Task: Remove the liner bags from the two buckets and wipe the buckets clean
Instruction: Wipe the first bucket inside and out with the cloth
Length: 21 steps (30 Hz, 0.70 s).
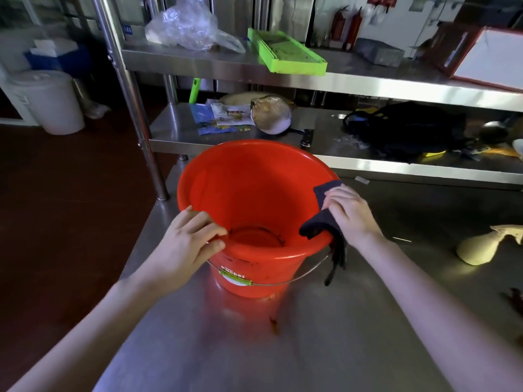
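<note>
A red bucket (249, 193) stands upright on the steel table (283, 349), with no liner inside and dark grime ringing its bottom. Its wire handle hangs down at the front. My left hand (186, 241) grips the near left rim, fingers curled over the edge. My right hand (349, 212) presses a dark cloth (319, 224) against the right rim; the cloth drapes over the edge and hangs down outside. A crumpled clear plastic bag (189, 24) lies on the upper shelf. No second bucket of this kind is in view.
A steel shelf rack (368, 80) stands behind the table, holding a green tray (285, 50), papers, a round bowl-like object and a black bag (407, 128). A white lidded drum (48, 100) sits on the floor at left. A pale spray bottle (481, 247) lies at right.
</note>
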{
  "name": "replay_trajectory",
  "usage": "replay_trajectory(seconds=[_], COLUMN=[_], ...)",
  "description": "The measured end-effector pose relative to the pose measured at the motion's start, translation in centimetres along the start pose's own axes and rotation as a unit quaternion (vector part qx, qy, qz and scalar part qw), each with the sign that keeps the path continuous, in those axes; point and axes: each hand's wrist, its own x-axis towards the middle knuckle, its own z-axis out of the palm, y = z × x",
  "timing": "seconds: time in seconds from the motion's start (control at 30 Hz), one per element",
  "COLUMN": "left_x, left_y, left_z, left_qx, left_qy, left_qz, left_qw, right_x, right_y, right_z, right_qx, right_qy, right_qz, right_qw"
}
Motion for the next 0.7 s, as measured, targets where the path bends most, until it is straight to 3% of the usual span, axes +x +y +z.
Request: replay_trajectory(seconds=[0.07,0.17,0.27,0.33,0.4,0.53,0.7], left_x=[-0.1,0.9,1.6,1.6,1.4,1.6,0.1], left_y=[0.6,2.6,4.1,3.7,3.2,2.2,-1.6], left_z=[0.6,1.0,1.4,0.9,0.4,-0.3,-1.5], left_qx=[0.010,0.005,0.005,-0.040,-0.087,-0.102,0.049], left_qy=[0.028,0.033,0.027,0.004,-0.036,-0.092,-0.039], left_qz=[-0.021,-0.072,-0.042,-0.030,-0.018,0.015,-0.022], left_qw=[0.999,0.997,0.999,0.999,0.995,0.990,0.998], right_x=[-1.4,-5.4,-7.0,-6.0,-4.4,-0.6,-0.1], right_y=[-1.9,-7.0,-9.5,-8.2,-6.0,-1.2,-0.4], right_z=[1.3,4.5,5.6,4.5,2.9,0.3,0.7], right_qx=[-0.020,-0.085,-0.102,-0.104,-0.093,-0.072,-0.036], right_qy=[0.063,0.150,0.181,0.156,0.082,-0.060,-0.011], right_qz=[0.025,-0.010,-0.036,-0.081,-0.118,-0.077,-0.031], right_qw=[0.997,0.985,0.978,0.979,0.985,0.993,0.999])
